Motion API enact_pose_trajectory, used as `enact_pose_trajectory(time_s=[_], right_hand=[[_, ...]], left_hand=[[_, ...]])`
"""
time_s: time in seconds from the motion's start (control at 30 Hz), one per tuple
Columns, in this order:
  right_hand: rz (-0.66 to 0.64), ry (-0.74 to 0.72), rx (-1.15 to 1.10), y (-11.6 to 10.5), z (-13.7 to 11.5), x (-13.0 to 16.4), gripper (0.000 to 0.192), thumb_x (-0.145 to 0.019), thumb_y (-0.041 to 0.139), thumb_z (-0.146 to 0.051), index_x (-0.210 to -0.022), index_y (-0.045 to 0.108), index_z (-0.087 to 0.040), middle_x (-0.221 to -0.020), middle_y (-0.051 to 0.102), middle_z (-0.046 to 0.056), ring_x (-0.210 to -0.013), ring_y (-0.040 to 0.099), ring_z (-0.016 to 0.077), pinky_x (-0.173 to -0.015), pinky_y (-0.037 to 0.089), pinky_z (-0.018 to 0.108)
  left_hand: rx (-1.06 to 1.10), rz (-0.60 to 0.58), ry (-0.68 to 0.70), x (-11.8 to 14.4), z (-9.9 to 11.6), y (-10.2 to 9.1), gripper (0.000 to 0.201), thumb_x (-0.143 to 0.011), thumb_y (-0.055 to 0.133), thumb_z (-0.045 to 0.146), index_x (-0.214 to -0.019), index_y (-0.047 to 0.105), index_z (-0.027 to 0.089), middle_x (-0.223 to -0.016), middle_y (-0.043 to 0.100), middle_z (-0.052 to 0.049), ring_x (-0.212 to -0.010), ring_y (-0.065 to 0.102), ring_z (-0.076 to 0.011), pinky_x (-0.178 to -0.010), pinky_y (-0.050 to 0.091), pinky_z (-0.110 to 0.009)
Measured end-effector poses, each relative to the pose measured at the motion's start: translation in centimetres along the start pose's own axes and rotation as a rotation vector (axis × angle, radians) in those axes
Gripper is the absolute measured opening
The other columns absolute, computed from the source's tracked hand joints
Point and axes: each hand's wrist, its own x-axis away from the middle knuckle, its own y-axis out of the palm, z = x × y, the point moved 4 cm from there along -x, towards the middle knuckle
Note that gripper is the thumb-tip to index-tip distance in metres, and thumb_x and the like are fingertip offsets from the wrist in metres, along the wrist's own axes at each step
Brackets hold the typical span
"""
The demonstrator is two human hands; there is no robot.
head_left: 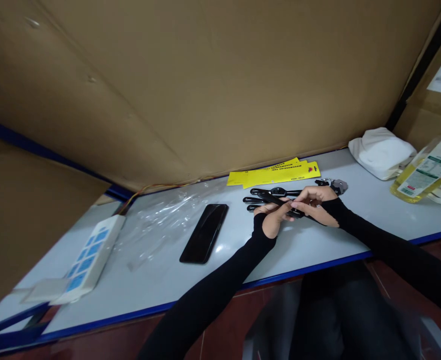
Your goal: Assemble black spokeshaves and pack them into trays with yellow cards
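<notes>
Both hands meet over the right middle of the table. My left hand (273, 220) is closed on a black spokeshave (275, 199), whose handle sticks out to the upper left. The thumb and fingers of my right hand (320, 206) pinch the same spokeshave near its middle; the exact spot is hidden by the fingers. Under and behind the hands lie other black spokeshaves (261, 191), with handle ends showing at the left. Several small dark metal parts (339, 187) lie just behind my right hand. Yellow printed cards (273, 175) are fanned out behind the tools.
Left of my hands lie a black phone (204, 234) and crumpled clear plastic (156, 220). A white power strip (92, 257) is at the table's left end. On the right are a white cloth bundle (381, 150) and a bottle of yellow liquid (426, 172). Cardboard (220, 90) walls the back.
</notes>
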Motion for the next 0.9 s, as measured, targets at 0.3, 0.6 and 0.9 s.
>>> enact_pose_trajectory(time_s=[0.3,0.6,0.9], right_hand=[[0.107,-0.318,0.264,-0.1,-1.9,0.2,0.044,-0.099,0.071,-0.049,-0.069,0.061,-0.019,-0.063,0.057,-0.002,-0.054,0.048,0.0098,-0.05,0.035,0.024],[0.22,-0.592,0.458,0.2,-2.9,1.3,0.018,-0.099,0.07,-0.032,-0.088,0.076,-0.019,-0.077,0.07,0.004,-0.06,0.058,0.0127,-0.057,0.048,0.027],[0.206,-0.599,0.48,0.1,-3.2,1.4,0.011,-0.096,0.07,-0.023,-0.087,0.075,-0.018,-0.078,0.069,0.003,-0.058,0.058,0.0113,-0.057,0.05,0.026]], left_hand=[[0.011,0.01,-0.029,-0.1,0.2,0.0,0.041,-0.051,0.102,0.032,-0.081,0.083,0.011,-0.083,0.081,-0.01,-0.061,0.073,-0.0201,-0.054,0.059,-0.031],[0.086,0.051,-0.02,0.0,0.9,0.1,0.036,-0.053,0.1,0.027,-0.079,0.082,0.009,-0.082,0.079,-0.01,-0.064,0.072,-0.0184,-0.054,0.06,-0.03],[0.072,0.05,-0.003,-0.3,0.6,0.0,0.04,-0.05,0.101,0.029,-0.077,0.082,0.008,-0.083,0.08,-0.012,-0.064,0.073,-0.0202,-0.052,0.061,-0.03]])
